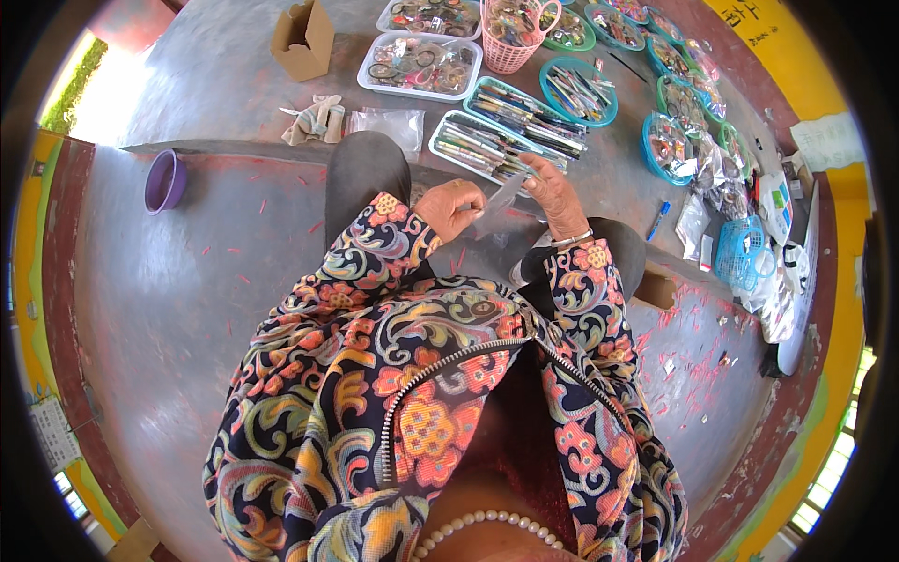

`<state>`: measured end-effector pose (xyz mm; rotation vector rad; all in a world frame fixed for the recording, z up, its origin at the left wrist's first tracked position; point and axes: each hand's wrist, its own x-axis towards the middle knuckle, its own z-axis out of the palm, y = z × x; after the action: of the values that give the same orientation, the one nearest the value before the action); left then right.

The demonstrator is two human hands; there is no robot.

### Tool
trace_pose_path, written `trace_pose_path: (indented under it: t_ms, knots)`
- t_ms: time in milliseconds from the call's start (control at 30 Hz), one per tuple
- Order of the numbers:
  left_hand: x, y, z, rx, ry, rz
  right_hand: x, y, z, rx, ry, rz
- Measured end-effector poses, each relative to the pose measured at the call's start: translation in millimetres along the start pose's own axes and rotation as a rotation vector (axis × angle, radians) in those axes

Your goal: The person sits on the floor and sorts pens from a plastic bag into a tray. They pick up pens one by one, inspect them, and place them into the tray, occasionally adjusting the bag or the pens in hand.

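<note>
Between my hands, over my lap, a see-through plastic bag point(503, 199) is stretched. My left hand point(449, 208) is closed, its fingertips pinching the bag's left edge. On the other side my right hand point(557, 200) grips the bag's upper right edge between thumb and fingers. Just beyond the hands stands a white-rimmed basket point(438, 150) full of pens. A teal basket point(471, 101) of more pens sits behind it. To their right is a round teal basket point(609, 114), also holding pens. Flat plastic bags point(391, 126) lie left of the pen baskets.
White trays point(361, 75) of small rings, a pink basket point(508, 58) and a cardboard box point(302, 42) stand farther back. Several round baskets point(646, 150) line the right. A work glove point(316, 120) lies left, near a purple bowl point(166, 181). Red scraps point(688, 342) litter the floor.
</note>
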<state>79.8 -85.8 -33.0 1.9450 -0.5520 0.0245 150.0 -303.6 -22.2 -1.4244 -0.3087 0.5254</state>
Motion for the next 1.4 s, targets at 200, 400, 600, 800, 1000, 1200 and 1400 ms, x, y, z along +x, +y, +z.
trace_pose_path:
  t_ms: [200, 400, 600, 800, 1000, 1200, 1400]
  knots:
    - [-1, 4, 1, -0.100, -0.043, -0.006, -4, 7, 0, 0.027, 0.037, 0.130]
    - [0, -13, 1, -0.224, 0.019, -0.230, -6, 15, -5, 0.066, 0.271, 0.100]
    - [5, -8, -3, -0.675, 0.168, -0.548, -7, 8, 1, 0.099, 0.328, 0.067]
    - [8, -10, 2, -0.179, 0.289, -0.182, -5, 6, 13, -0.058, 0.283, -0.027]
    - [13, -19, 2, 0.293, 0.112, 0.110, -5, 11, 30, -0.209, 0.138, -0.165]
    - [8, -22, 3, 0.249, 0.161, -0.003, -6, 7, 20, -0.223, 0.196, -0.126]
    - [6, -31, -1, -0.223, 0.330, -0.580, -7, -6, -7, 0.220, 0.479, -0.030]
